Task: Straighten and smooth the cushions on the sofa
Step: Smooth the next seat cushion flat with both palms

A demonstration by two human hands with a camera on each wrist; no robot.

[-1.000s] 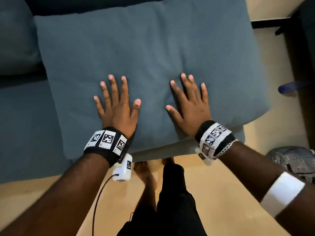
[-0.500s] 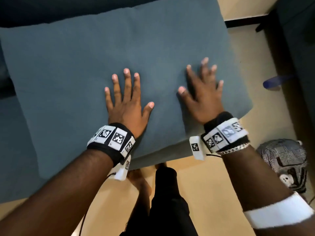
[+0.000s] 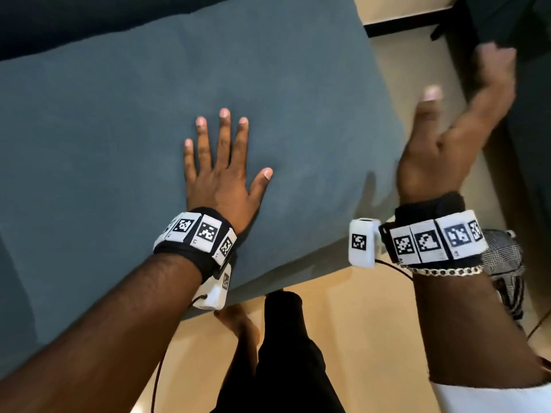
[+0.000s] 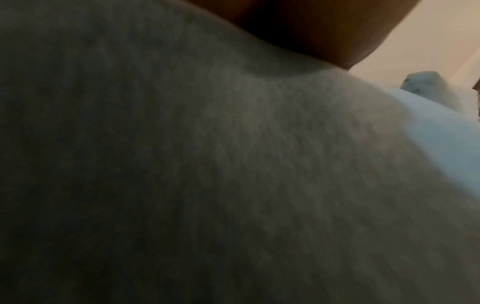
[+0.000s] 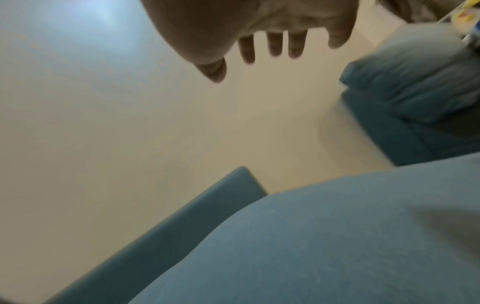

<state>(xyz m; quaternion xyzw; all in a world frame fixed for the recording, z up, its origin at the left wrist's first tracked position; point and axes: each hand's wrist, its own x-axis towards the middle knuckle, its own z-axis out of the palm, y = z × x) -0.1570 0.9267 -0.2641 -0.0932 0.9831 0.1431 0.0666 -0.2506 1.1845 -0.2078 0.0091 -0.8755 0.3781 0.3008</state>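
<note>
A large blue-grey cushion point(image 3: 119, 120) lies on the sofa seat and fills most of the head view. My left hand point(image 3: 222, 162) lies flat on it, fingers straight and spread, palm pressing near the front edge. The left wrist view shows only the cushion's fabric point(image 4: 207, 164) close up and the underside of the hand. My right hand point(image 3: 447, 123) is lifted off the cushion beyond its right edge, blurred, fingers straight and holding nothing. In the right wrist view the right hand point(image 5: 272, 41) hangs open above the cushion point(image 5: 337, 236).
A beige floor point(image 3: 372, 338) lies in front of the sofa, with my legs and a bare foot point(image 3: 241, 329) on it. A checked fabric item point(image 3: 504, 263) sits on the floor at the right. Another blue seat point(image 5: 415, 92) stands to the right.
My right hand has lifted off the cushion and swung to the right, past its edge. The left hand has stayed flat on the cushion. The view has shifted rightwards.
</note>
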